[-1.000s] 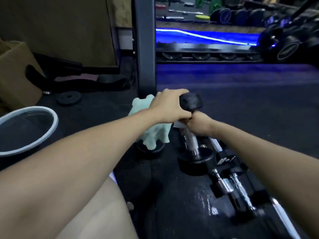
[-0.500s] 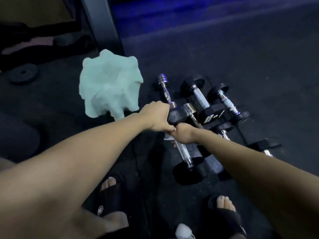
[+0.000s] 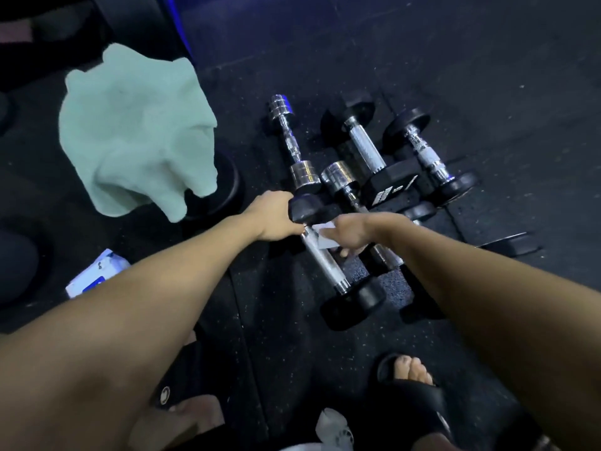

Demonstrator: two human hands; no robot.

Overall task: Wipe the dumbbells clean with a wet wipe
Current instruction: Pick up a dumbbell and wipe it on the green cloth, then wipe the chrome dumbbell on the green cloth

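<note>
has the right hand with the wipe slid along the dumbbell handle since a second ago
Yes. The right hand and wet wipe slid slightly down the chrome handle, away from the black head gripped by the left hand.

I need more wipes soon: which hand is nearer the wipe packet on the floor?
Left. The left hand grips the dumbbell by its far head, on the wipe packet side; the right hand wipes the handle, farther away.
</note>
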